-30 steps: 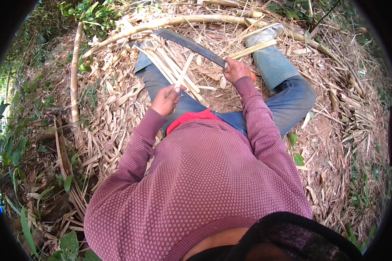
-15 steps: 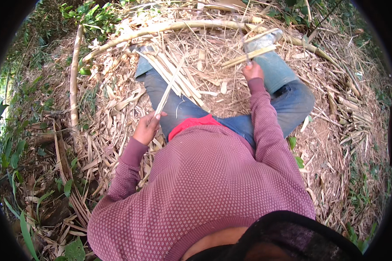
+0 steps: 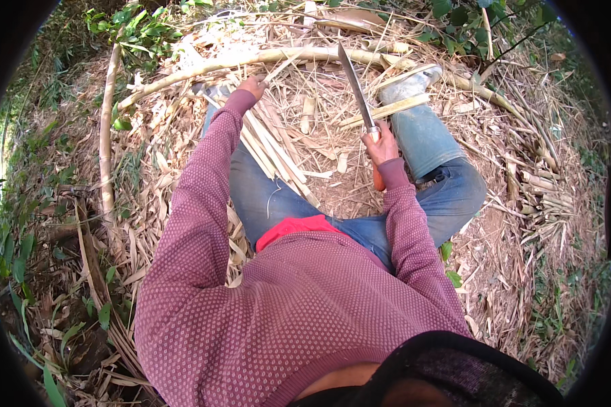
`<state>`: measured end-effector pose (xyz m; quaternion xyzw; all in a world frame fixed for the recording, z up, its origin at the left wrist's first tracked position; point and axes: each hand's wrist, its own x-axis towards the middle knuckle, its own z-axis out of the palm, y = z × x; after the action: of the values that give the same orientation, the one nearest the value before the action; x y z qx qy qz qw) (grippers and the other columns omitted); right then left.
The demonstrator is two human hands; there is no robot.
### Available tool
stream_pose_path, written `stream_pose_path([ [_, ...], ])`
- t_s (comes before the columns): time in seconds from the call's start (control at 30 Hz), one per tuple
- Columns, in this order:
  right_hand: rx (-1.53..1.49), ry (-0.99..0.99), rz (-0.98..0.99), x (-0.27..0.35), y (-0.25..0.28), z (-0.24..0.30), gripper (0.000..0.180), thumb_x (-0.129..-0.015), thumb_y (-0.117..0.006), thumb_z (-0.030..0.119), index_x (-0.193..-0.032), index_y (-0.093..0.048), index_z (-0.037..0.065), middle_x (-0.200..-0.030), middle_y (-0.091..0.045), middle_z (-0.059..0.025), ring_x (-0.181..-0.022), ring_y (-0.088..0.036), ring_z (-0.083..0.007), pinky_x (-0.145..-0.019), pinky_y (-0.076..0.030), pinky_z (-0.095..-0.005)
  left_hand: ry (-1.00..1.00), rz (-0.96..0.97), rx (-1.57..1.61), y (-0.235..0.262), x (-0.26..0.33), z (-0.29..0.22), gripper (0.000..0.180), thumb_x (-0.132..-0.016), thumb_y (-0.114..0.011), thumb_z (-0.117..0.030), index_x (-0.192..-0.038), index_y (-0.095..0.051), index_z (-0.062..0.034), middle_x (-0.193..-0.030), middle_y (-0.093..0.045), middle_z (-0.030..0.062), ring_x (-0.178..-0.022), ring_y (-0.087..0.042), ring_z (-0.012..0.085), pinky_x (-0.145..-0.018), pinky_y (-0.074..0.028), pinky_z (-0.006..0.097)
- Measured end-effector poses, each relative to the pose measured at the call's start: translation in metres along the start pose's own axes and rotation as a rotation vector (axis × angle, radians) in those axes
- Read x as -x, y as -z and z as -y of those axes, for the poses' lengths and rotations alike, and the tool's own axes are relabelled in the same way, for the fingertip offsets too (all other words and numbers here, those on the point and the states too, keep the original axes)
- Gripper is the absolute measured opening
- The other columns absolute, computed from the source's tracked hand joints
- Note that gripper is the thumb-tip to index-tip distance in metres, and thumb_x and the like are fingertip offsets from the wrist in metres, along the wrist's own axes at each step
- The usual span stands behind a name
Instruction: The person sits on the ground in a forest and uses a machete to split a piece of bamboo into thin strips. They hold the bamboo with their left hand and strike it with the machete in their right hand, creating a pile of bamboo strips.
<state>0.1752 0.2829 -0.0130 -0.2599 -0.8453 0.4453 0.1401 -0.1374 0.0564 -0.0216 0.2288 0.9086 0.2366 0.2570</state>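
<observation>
My right hand [image 3: 381, 144] grips a long knife [image 3: 357, 89] by its handle, whose orange end shows below the fist. The blade points up and away, tilted a little left. My left arm is stretched forward, and my left hand [image 3: 253, 87] is closed on a thin pale bamboo strip [image 3: 283, 66] that sticks out to the upper right. Just below that hand, a bundle of split bamboo strips [image 3: 273, 152] lies across my left leg. A thicker split piece [image 3: 397, 108] rests against my right lower leg, beyond the knife hand.
A long bent pole [image 3: 251, 57] curves across the ground beyond my feet. Another pole [image 3: 106, 136] stretches along the left side. Dry husks and shavings cover the ground between my bent legs. Cut stalks [image 3: 540, 183] are heaped at the right, and green leaves [image 3: 132, 30] hang at the far left.
My left hand has moved from beside my left thigh forward to the far end of the strip bundle. My right hand has come slightly nearer, and the knife blade now shows broadside.
</observation>
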Motion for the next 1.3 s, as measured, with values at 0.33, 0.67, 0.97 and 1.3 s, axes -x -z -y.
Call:
stream_pose_path([
  [0.33, 0.056, 0.043, 0.030, -0.046, -0.025, 0.021, 0.043, -0.077, -0.061, 0.026, -0.114, -0.049, 0.007, -0.087, -0.062, -0.0211, -0.081, -0.061, -0.0386, -0.071, -0.047, -0.0418, -0.052, 0.124, -0.005, 0.009, -0.061, 0.017, 0.040, -0.088, -0.044, -0.043, -0.088, -0.064, -0.0079, -0.070, -0.057, 0.0089, -0.067, -0.054, 0.0190, -0.069, -0.044, 0.034],
  [0.67, 0.229, 0.056, 0.044, -0.097, -0.053, 0.006, 0.040, -0.077, -0.059, 0.030, -0.110, -0.050, 0.010, -0.082, -0.062, -0.0242, -0.079, -0.059, -0.0428, -0.072, -0.047, -0.0471, 0.130, 0.360, 0.070, 0.032, -0.106, 0.030, 0.036, -0.090, -0.049, -0.044, -0.077, -0.058, -0.0119, -0.044, -0.035, -0.0070, -0.034, -0.025, 0.0058, -0.034, -0.021, 0.024],
  [0.97, 0.163, 0.266, -0.113, -0.126, -0.055, 0.038, 0.032, -0.076, -0.063, 0.024, -0.103, -0.053, 0.010, -0.074, -0.062, -0.0190, -0.070, -0.062, -0.0369, -0.063, -0.049, -0.0420, 0.197, 0.507, 0.049, 0.045, -0.123, 0.043, 0.041, -0.088, -0.045, -0.052, -0.071, -0.053, -0.0153, -0.049, -0.040, -0.0066, -0.038, -0.029, 0.0061, -0.036, -0.024, 0.024],
  [1.3, 0.458, -0.042, 0.220, -0.161, -0.083, -0.006, 0.034, -0.074, -0.061, 0.029, -0.090, -0.052, 0.000, -0.088, -0.061, -0.0237, -0.083, -0.060, -0.0379, -0.074, -0.048, -0.0447, 0.109, 0.359, 0.034, 0.042, -0.120, 0.047, 0.045, -0.086, -0.051, -0.051, -0.065, -0.055, -0.0121, -0.044, -0.041, -0.0047, -0.034, -0.031, 0.0059, -0.033, -0.026, 0.024],
])
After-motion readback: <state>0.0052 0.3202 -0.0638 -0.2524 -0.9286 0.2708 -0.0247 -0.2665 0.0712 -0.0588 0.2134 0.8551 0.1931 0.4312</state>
